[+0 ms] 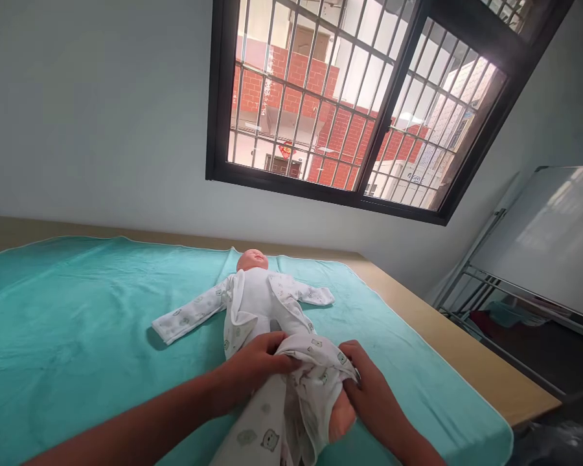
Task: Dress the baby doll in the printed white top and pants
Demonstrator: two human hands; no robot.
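Observation:
A baby doll (252, 259) lies on its back on a turquoise blanket (102, 304), head toward the wall. It wears a white romper (260, 294) printed with small animal faces, spread open at the front, with both sleeves stretched out sideways. My left hand (260, 366) pinches the bunched fabric of a romper leg from the left. From the right, my right hand (364, 385) grips the same gathered leg near the doll's bare foot (342, 414), which shows below the cloth. The other romper leg (255, 424) extends toward me.
The blanket covers most of a wooden table (418, 317), whose right edge slants toward me. A barred window (330, 103) is in the wall behind. At the right stands a whiteboard (548, 239) on a metal frame, with cloth items on its lower shelf.

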